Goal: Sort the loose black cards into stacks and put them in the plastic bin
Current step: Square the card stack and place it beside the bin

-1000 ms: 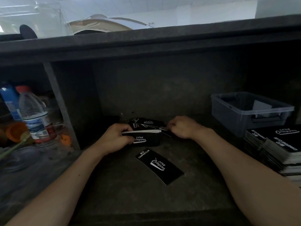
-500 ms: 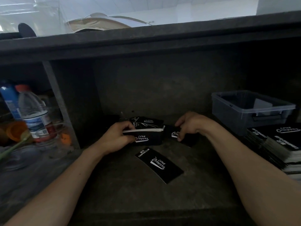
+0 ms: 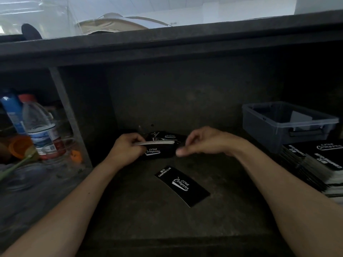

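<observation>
My left hand (image 3: pixel 128 149) grips a thin stack of black cards (image 3: pixel 157 142) by its left end, held level above a few loose black cards (image 3: pixel 154 152) at the back of the shelf. My right hand (image 3: pixel 204 143) hovers just right of the stack, blurred, thumb stretched toward it, and I see nothing in its fingers. One loose black card (image 3: pixel 182 185) with white lettering lies flat in front. The clear plastic bin (image 3: pixel 263 130) stands at the back right. Sorted stacks of black cards (image 3: pixel 319 164) sit in front of the bin.
A grey upright divider (image 3: pixel 68 115) walls off the left bay, which holds a water bottle (image 3: pixel 39 127), a blue bottle (image 3: pixel 13 112) and an orange cup (image 3: pixel 20 147). The dark countertop (image 3: pixel 167 45) overhangs the shelf.
My right hand pulled a card out to the right of the stack, then came back toward it; that card no longer shows in its fingers. The left hand has kept hold of the stack.
</observation>
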`<action>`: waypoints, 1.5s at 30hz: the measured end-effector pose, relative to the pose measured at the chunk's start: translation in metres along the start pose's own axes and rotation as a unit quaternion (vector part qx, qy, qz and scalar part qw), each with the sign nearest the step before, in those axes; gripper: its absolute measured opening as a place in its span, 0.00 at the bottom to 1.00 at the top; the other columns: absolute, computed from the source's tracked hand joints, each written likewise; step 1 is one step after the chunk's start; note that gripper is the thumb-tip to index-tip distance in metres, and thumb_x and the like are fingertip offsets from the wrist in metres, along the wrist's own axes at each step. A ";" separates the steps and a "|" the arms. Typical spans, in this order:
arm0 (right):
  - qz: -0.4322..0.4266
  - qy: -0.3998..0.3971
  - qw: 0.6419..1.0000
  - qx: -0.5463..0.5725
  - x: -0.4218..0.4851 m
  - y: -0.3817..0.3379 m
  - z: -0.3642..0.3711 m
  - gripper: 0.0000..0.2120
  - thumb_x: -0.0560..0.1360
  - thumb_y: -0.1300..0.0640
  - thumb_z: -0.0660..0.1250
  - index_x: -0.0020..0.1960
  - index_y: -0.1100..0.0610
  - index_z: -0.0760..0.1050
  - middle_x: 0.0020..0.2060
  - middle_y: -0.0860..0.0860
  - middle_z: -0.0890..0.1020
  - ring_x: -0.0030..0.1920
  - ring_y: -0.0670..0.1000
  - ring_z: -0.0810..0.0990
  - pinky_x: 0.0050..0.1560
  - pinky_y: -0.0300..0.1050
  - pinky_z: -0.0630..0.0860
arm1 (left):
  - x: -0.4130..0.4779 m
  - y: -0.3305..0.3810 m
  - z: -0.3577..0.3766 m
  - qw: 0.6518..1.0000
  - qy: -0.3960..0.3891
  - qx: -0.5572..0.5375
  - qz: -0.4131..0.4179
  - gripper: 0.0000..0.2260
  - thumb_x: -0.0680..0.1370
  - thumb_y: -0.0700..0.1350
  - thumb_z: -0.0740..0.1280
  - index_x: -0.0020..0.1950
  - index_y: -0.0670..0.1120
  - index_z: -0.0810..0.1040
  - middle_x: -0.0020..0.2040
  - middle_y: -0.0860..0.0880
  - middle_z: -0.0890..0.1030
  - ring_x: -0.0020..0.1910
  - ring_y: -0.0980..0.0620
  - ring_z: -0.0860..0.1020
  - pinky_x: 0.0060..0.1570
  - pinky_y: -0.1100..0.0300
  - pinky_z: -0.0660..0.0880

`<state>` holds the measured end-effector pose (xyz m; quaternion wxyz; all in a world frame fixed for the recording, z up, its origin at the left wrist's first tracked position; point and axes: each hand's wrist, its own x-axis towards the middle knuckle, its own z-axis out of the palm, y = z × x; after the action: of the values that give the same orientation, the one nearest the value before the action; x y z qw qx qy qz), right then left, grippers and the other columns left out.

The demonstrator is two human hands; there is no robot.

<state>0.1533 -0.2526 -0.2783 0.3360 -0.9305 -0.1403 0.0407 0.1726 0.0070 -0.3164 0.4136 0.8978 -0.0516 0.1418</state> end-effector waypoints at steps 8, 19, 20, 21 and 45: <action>0.057 -0.126 0.970 -0.199 -0.005 -0.023 0.017 0.31 0.57 0.38 0.80 0.57 0.48 0.79 0.50 0.43 0.78 0.50 0.44 0.75 0.44 0.41 0.73 | 0.000 0.001 -0.003 0.996 0.049 -0.035 -0.063 0.07 0.70 0.35 0.68 0.37 0.45 0.81 0.32 0.48 0.79 0.33 0.51 0.75 0.32 0.62 0.71; 0.052 0.029 0.994 0.097 0.017 0.016 0.007 0.17 0.64 0.72 0.76 0.48 0.56 0.80 0.41 0.50 0.84 0.45 0.48 0.82 0.49 0.42 0.79 | -0.013 0.006 0.008 0.985 -0.128 -0.081 0.077 0.15 0.64 0.39 0.71 0.48 0.51 0.77 0.50 0.51 0.83 0.47 0.58 0.81 0.47 0.60 0.78; 0.021 0.053 0.986 0.156 0.016 0.015 0.008 0.17 0.65 0.74 0.74 0.47 0.58 0.79 0.39 0.52 0.84 0.42 0.48 0.83 0.46 0.41 0.80 | -0.012 0.005 0.010 0.984 -0.124 -0.093 0.086 0.19 0.63 0.40 0.71 0.52 0.52 0.75 0.56 0.51 0.82 0.55 0.58 0.80 0.54 0.60 0.77; -0.010 0.066 0.977 0.202 0.015 0.013 0.009 0.17 0.65 0.75 0.74 0.48 0.59 0.79 0.39 0.54 0.85 0.40 0.48 0.84 0.45 0.41 0.80 | -0.012 0.005 0.010 0.982 -0.125 -0.103 0.094 0.23 0.63 0.40 0.72 0.56 0.53 0.74 0.60 0.51 0.80 0.60 0.59 0.79 0.59 0.61 0.76; -0.094 -0.087 0.988 -0.087 0.116 -0.006 0.067 0.19 0.79 0.52 0.65 0.70 0.49 0.73 0.73 0.48 0.69 0.72 0.49 0.67 0.70 0.37 0.60 | -0.005 -0.008 -0.021 0.980 -0.119 0.117 0.108 0.10 0.70 0.42 0.74 0.38 0.52 0.73 0.37 0.53 0.78 0.36 0.58 0.76 0.35 0.61 0.69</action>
<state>0.2519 -0.1735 -0.3238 0.2422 -0.9318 -0.2590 0.0777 0.1646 0.0280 -0.3103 0.2792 0.9395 -0.1805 0.0833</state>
